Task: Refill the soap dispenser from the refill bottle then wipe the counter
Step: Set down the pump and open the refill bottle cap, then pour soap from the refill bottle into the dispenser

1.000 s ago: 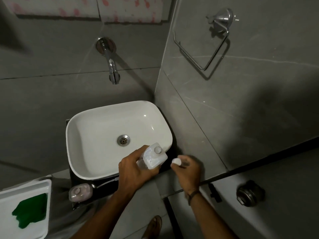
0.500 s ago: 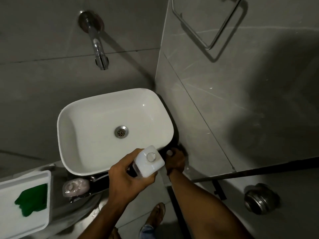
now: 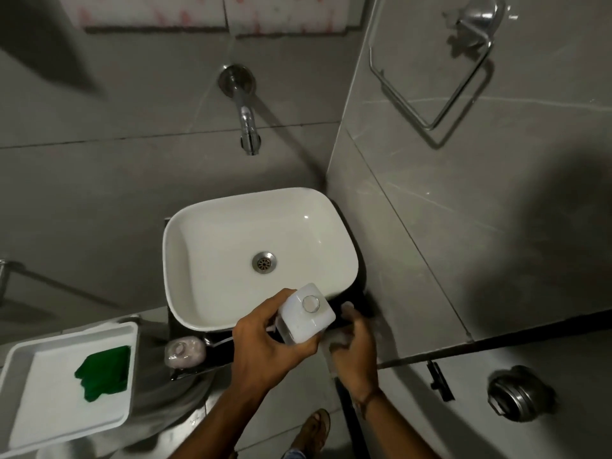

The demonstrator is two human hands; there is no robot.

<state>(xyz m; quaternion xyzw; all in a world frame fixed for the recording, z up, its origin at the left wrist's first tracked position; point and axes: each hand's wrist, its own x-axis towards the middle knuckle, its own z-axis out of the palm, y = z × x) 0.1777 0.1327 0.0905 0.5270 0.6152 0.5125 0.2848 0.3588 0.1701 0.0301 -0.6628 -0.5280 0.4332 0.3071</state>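
My left hand (image 3: 265, 356) grips a white square bottle (image 3: 306, 318) upright over the sink's front edge, its round neck uncapped. Just right of it, my right hand (image 3: 356, 342) is curled, with a small white cap (image 3: 347, 305) at its fingertips over the dark counter (image 3: 218, 356) corner; the hand is blurred. A pinkish soap bottle (image 3: 183, 351) stands on the counter left of my left hand, and a thin white tube (image 3: 220, 342) lies beside it. A green cloth (image 3: 102, 374) lies in a white tray (image 3: 20, 356) at the lower left.
The white basin (image 3: 205, 233) fills the counter, with a wall tap (image 3: 248, 127) above it. Grey tiled walls close in behind and to the right, where a chrome towel ring (image 3: 430, 104) hangs. A round metal fitting (image 3: 516, 395) sits at the lower right.
My right hand has carried the white cap from beside the bottle down to the counter corner by the basin. My left hand keeps hold of the bottle. The view has shifted.
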